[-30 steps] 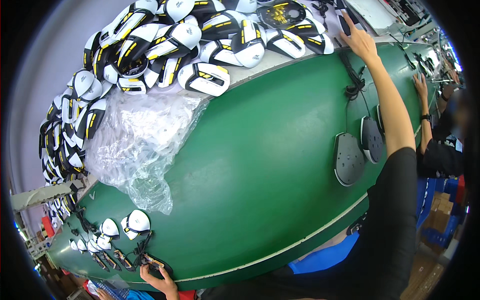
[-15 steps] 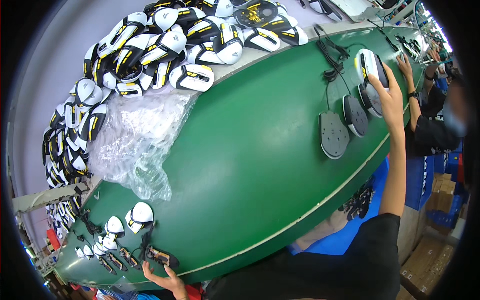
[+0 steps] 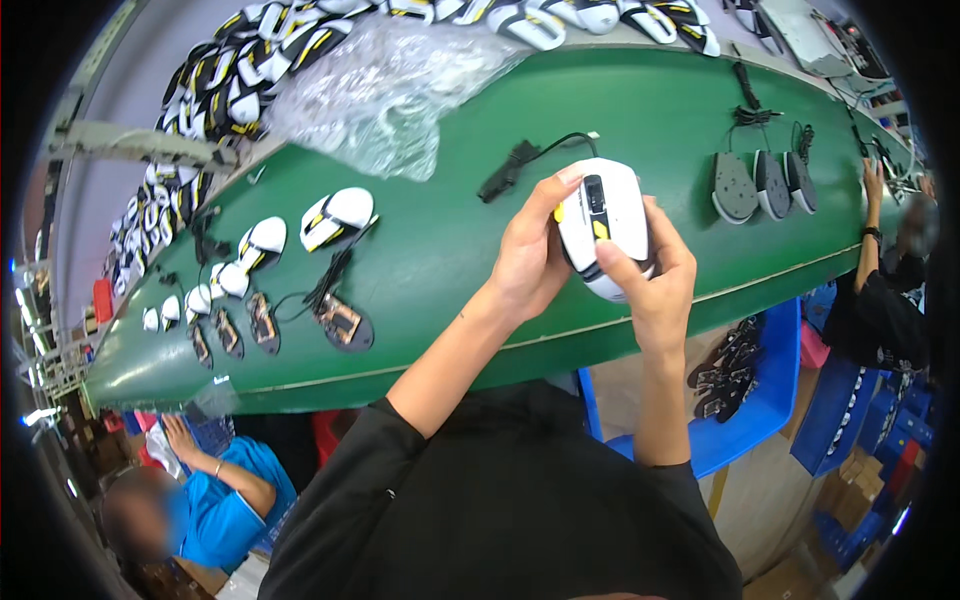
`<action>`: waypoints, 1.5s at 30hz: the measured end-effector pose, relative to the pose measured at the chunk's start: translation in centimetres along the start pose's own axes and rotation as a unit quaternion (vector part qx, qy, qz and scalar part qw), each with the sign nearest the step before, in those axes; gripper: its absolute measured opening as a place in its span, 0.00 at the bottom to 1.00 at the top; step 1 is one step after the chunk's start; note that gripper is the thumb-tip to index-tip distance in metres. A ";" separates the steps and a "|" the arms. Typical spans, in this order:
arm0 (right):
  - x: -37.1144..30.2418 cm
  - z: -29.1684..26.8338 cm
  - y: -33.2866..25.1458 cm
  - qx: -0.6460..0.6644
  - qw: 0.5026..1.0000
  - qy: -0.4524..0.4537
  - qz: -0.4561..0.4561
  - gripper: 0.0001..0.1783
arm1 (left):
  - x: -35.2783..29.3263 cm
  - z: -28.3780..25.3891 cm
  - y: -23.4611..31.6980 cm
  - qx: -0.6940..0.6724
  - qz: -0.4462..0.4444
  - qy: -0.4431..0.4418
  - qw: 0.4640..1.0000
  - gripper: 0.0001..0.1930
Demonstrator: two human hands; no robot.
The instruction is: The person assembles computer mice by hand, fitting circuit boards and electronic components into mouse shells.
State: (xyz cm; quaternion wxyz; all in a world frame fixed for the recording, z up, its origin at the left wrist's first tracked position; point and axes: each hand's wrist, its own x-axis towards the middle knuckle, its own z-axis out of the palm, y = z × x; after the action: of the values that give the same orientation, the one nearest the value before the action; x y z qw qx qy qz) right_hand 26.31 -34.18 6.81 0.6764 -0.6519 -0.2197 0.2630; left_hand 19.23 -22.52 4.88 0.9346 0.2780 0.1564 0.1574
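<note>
Both my left hand (image 3: 528, 262) and right hand (image 3: 655, 283) clamp fingers around a white computer mouse (image 3: 603, 225) (yellow-accented, cable trailing) above the green conveyor belt's (image 3: 450, 240) near edge.

1 view only: head cam, left of 2 fisheyes, worn on person's head. Looks steeply down, tilted, over green counter (image 3: 480, 250). Close to own hands at frame centre, forearms enter from below. Counter edges bow toward rim; dark vignette at corners. No 2nd view, so no overlap to note.
</note>
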 end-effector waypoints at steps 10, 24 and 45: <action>-4.8 3.8 3.0 -0.328 0.912 0.044 -0.240 0.39 | -5.8 -1.7 -1.2 0.001 0.079 0.051 0.996 0.27; -7.4 3.7 0.0 0.001 0.999 -0.003 -0.041 0.27 | -5.6 -3.3 -0.5 -0.112 0.132 -0.057 0.983 0.29; 8.6 -8.8 7.2 -0.697 0.632 0.127 -0.314 0.18 | -14.7 -10.5 -2.4 0.734 0.228 0.070 0.636 0.10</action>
State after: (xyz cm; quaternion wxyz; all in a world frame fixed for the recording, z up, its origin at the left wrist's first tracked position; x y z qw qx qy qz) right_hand 38.01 -35.35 -1.25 0.0835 -0.8478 -0.4408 -0.2828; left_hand 2.46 -25.14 -1.79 0.3440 0.8871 0.2174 0.2176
